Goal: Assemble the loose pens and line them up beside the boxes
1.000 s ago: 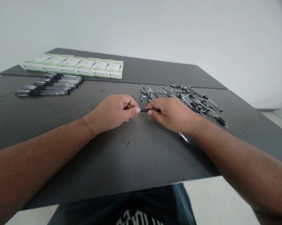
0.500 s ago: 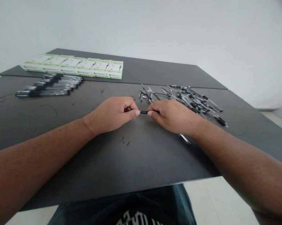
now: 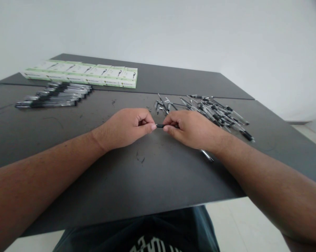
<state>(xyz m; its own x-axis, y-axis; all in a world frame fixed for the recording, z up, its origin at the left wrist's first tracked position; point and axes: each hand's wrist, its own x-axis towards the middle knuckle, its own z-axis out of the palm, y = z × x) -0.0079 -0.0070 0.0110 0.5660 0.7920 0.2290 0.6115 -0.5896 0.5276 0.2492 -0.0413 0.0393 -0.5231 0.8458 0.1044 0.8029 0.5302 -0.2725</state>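
Observation:
A pen (image 3: 160,126) is held level between my two hands, above the dark table (image 3: 158,185). My left hand (image 3: 128,126) pinches its tip end between thumb and forefinger. Around the black grip and barrel, the fingers of my right hand (image 3: 191,127) are closed. Only a short black stretch shows between the fingertips; the rest of the pen is hidden by my right hand. A clear barrel end (image 3: 207,155) sticks out below my right wrist; I cannot tell whether it belongs to the same pen.
Several clear pens with black grips (image 3: 220,113) lie in a loose pile beyond my right hand. Small pen parts (image 3: 161,105) lie just left of it. At the left is a neat row of pens (image 3: 55,95), with white-green boxes (image 3: 95,74) behind.
My right hand has shifted very slightly left along the pen, so a little less of the black grip shows. My left hand keeps its pinch. The view has shifted slightly.

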